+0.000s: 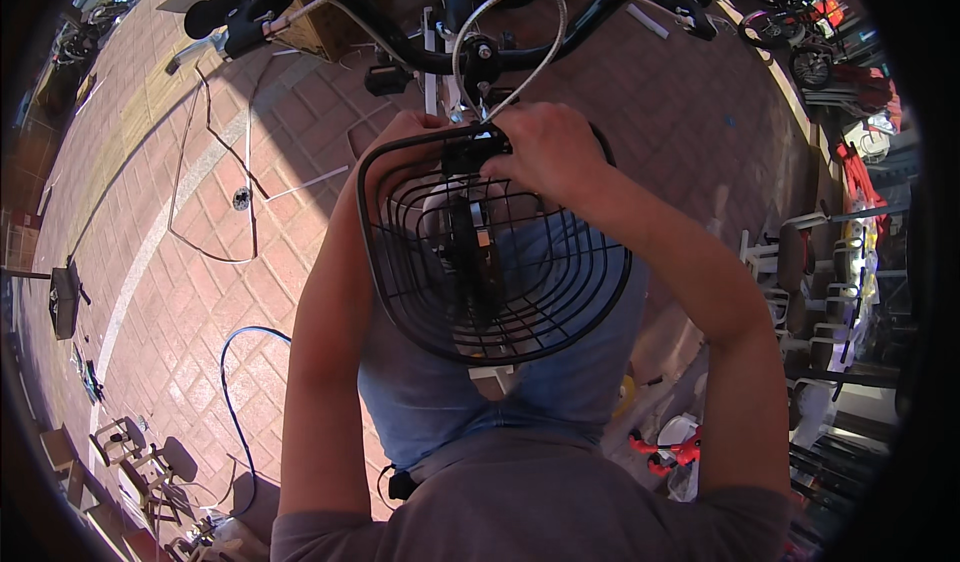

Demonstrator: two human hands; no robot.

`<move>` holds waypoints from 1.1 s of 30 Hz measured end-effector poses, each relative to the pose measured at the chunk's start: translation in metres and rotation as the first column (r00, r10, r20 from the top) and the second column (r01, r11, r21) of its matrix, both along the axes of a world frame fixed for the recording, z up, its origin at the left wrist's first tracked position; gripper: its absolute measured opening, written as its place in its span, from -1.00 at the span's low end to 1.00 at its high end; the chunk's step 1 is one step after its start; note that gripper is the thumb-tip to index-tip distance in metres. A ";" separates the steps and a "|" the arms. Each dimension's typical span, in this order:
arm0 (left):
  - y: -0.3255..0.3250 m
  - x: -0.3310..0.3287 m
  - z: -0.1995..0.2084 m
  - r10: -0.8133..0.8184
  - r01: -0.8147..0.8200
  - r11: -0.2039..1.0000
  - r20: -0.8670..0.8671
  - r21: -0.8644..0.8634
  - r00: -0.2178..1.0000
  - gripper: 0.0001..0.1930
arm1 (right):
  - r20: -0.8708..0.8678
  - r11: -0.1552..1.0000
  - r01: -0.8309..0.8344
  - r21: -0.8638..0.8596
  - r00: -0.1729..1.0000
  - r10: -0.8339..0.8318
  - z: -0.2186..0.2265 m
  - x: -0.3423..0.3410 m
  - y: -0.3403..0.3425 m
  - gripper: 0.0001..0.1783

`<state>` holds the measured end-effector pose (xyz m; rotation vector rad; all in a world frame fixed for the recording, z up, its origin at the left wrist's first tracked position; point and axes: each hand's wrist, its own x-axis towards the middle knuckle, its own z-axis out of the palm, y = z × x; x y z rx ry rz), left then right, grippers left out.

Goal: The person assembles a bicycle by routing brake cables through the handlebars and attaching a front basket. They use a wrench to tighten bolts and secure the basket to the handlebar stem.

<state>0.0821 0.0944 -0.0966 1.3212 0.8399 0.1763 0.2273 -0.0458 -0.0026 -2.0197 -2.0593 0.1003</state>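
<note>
A black wire basket sits between my knees, its open top facing me and its far rim close under the bicycle's black handlebar. My right hand is closed on the far rim, with the thumb at the black bracket in the rim's middle. Behind the rim's far left part is my left hand. Its fingers are mostly hidden, apart from tips near the bracket, so their grip cannot be made out. Pale cables loop down from the handlebar, passing close to my right hand.
Brick paving spreads out on the left, with a blue hose and thin strips lying on it. A cardboard box stands behind the handlebar. Bicycles and assorted parts line the right side. A red tool-like object lies by my right elbow.
</note>
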 end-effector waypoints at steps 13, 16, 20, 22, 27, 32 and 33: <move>0.005 -0.020 0.013 -0.126 0.166 0.960 0.182 -0.226 0.975 -0.75 | -0.017 1.000 -0.001 0.017 1.000 0.001 0.001 -0.001 0.000 -0.62; 0.017 -0.023 0.003 -0.397 0.435 0.900 0.343 -0.038 0.851 -0.73 | 0.004 1.000 0.016 -0.023 1.000 -0.015 0.006 -0.003 -0.001 -0.65; -0.005 -0.026 0.014 -0.134 0.180 0.979 0.357 -0.100 0.924 -0.66 | 0.002 1.000 -0.007 0.011 1.000 0.007 0.000 0.001 0.000 -0.60; 0.005 -0.034 0.021 -0.164 0.208 0.971 0.306 -0.118 0.938 -0.64 | 0.008 1.000 -0.003 0.009 1.000 0.002 0.000 0.001 0.000 -0.60; -0.014 -0.026 0.029 -0.112 0.188 0.964 0.354 -0.187 0.928 -0.66 | 0.003 1.000 0.008 -0.002 1.000 -0.008 -0.003 0.000 -0.001 -0.60; 0.020 -0.045 -0.011 -0.261 0.264 0.964 0.135 -0.012 0.956 -0.65 | -0.005 1.000 0.000 -0.017 1.000 0.000 0.002 0.000 -0.001 -0.61; 0.022 -0.042 0.004 -0.332 0.331 0.943 0.044 0.034 0.942 -0.66 | -0.004 1.000 0.002 -0.014 1.000 -0.002 0.003 0.001 -0.001 -0.61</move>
